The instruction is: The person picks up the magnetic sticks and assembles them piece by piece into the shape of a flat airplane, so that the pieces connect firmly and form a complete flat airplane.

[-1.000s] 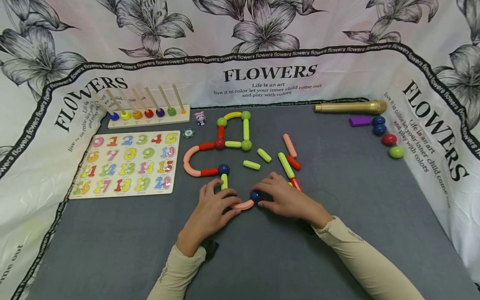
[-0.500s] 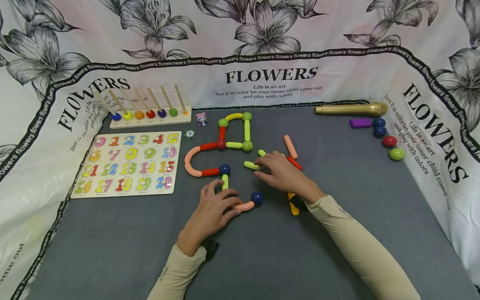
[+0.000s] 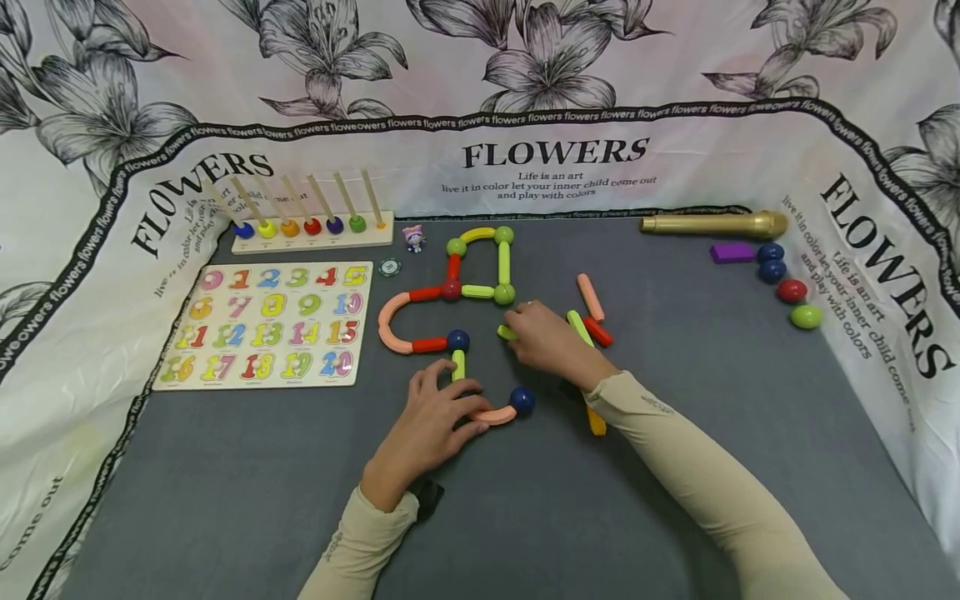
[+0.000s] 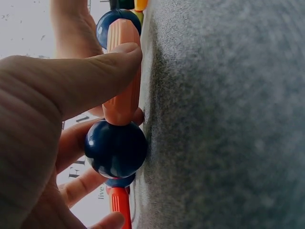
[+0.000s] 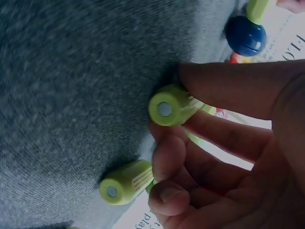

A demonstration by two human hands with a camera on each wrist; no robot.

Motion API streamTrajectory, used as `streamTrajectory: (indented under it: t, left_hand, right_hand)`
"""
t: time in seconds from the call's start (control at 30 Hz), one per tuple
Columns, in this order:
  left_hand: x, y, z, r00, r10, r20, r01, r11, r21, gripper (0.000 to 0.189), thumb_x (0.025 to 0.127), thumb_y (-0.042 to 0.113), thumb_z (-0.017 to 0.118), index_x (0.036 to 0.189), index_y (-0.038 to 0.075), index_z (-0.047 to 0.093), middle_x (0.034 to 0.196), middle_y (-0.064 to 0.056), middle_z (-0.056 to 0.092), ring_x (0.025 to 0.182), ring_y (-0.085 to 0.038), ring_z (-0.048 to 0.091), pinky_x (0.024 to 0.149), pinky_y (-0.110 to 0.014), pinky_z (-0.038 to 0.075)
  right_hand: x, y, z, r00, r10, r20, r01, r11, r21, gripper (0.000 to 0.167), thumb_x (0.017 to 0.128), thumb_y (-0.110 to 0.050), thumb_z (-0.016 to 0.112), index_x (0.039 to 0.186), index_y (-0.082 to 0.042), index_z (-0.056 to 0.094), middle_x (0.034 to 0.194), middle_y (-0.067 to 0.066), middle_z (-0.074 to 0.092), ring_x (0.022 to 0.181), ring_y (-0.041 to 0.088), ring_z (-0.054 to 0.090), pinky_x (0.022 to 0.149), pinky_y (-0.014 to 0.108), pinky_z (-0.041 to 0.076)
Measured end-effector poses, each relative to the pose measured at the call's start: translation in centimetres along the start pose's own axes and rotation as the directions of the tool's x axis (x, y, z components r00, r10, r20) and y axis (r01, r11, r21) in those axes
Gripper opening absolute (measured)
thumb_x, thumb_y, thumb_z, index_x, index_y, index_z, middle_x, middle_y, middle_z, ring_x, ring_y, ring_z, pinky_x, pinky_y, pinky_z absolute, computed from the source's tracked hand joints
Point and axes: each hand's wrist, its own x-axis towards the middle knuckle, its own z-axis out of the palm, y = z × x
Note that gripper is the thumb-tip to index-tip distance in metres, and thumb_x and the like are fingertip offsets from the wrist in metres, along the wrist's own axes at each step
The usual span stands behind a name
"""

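My left hand [image 3: 427,425] holds a curved peach rod [image 3: 497,416], its thumb pressed along the side in the left wrist view. A dark blue ball [image 3: 522,402] sits on the rod's right end, and another blue ball [image 4: 116,149] on its other end, hidden by the hand in the head view. Up from there, a light green rod [image 3: 459,364] runs to a further blue ball [image 3: 458,341]. My right hand [image 3: 558,342] pinches a short light green rod [image 5: 178,106] between thumb and finger. A second green rod [image 5: 126,182] lies beside its curled fingers.
Joined rods and balls form a shape with a red ball [image 3: 451,289] further back. Loose peach [image 3: 590,297], red [image 3: 597,332] and yellow [image 3: 596,421] rods lie to the right. A number board [image 3: 262,325] stands left; a gold microphone [image 3: 712,224] lies back right.
My right hand has left the blue ball at the curved rod's end, moved up to the short green rods and pinched one. My left hand stays on the peach rod.
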Motion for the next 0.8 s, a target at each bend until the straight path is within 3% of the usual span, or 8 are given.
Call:
streamTrajectory:
  t: [0.17, 0.3, 0.43, 0.63, 0.8]
  left_hand:
    - [0.1, 0.1, 0.0, 1.0, 0.004, 0.006, -0.004, 1.0, 0.012, 0.017, 0.096, 0.03, 0.083, 0.111, 0.021, 0.081, 0.127, -0.006, 0.071, 0.138, -0.046, 0.043, 0.108, -0.071, 0.031]
    - [0.2, 0.1, 0.0, 1.0, 0.002, 0.005, -0.002, 1.0, -0.002, 0.017, 0.096, 0.029, 0.083, 0.111, 0.021, 0.081, 0.128, -0.006, 0.071, 0.138, -0.046, 0.042, 0.109, -0.071, 0.03]
    - [0.1, 0.0, 0.0, 1.0, -0.001, 0.006, 0.001, 1.0, -0.009, 0.018, 0.096, 0.028, 0.083, 0.112, 0.021, 0.081, 0.13, -0.008, 0.07, 0.139, -0.047, 0.042, 0.11, -0.071, 0.029]
    - [0.0, -0.1, 0.1, 1.0, -0.01, 0.006, 0.01, 1.0, -0.012, 0.019, 0.096, 0.029, 0.083, 0.113, 0.022, 0.081, 0.132, -0.009, 0.069, 0.139, -0.046, 0.041, 0.11, -0.072, 0.028]
    - [-0.1, -0.1, 0.2, 1.0, -0.025, 0.015, 0.025, 0.999, -0.029, 0.018, 0.097, 0.028, 0.082, 0.113, 0.021, 0.081, 0.132, -0.009, 0.069, 0.14, -0.046, 0.04, 0.112, -0.071, 0.026]
  right_hand:
    - [-0.9, 0.6, -0.3, 0.999, 0.028, 0.02, -0.03, 0.985, 0.172, 0.016, 0.1, -0.004, 0.068, 0.114, 0.003, 0.07, 0.078, 0.009, 0.058, 0.07, 0.025, 0.057, 0.067, 0.038, 0.047]
    - [-1.9, 1.1, -0.7, 0.996, 0.083, 0.04, -0.092, 0.917, 0.387, 0.025, 0.098, -0.007, 0.069, 0.122, 0.002, 0.07, 0.084, 0.008, 0.066, 0.069, 0.02, 0.059, 0.068, 0.038, 0.05]
    - [-2.9, 1.3, -0.9, 0.991, 0.11, 0.078, -0.134, 0.854, 0.502, 0.026, 0.097, -0.011, 0.071, 0.12, 0.0, 0.068, 0.098, 0.009, 0.073, 0.078, 0.019, 0.066, 0.076, 0.041, 0.055]
    - [-3.9, 1.3, -0.8, 0.99, 0.105, 0.092, -0.139, 0.813, 0.565, 0.026, 0.099, -0.013, 0.072, 0.12, 0.001, 0.067, 0.098, 0.008, 0.075, 0.081, 0.019, 0.068, 0.076, 0.04, 0.056]
    - [-4.2, 1.3, -0.5, 0.99, 0.13, 0.056, -0.14, 0.833, 0.536, 0.027, 0.098, -0.012, 0.074, 0.12, 0.001, 0.067, 0.096, 0.007, 0.075, 0.079, 0.018, 0.067, 0.075, 0.039, 0.056]
